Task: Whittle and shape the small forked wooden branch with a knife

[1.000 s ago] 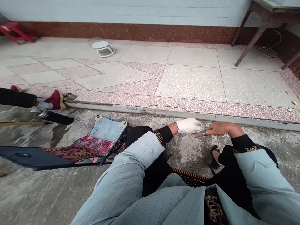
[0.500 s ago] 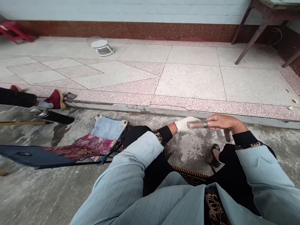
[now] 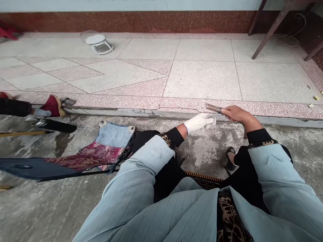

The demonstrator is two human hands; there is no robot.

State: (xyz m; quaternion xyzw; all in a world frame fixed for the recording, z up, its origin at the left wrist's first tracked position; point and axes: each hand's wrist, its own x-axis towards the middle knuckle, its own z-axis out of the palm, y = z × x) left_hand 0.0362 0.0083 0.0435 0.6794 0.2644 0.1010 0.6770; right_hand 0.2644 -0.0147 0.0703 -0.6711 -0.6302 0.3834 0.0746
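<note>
Since right hand (image 3: 236,113) has lifted collared tool (image 3: 213,108) clear, to far side of gloved left hand (image 3: 200,122), work between hands seems paused; right fingers wrapped round tool, left curled, contents unclear.

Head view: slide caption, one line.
White-gloved left hand near a brown, silver-banded rod gripped in the bare right hand.

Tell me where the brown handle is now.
In the head view, right of centre, the brown handle juts from the right hand, above the gloved left hand.
</note>
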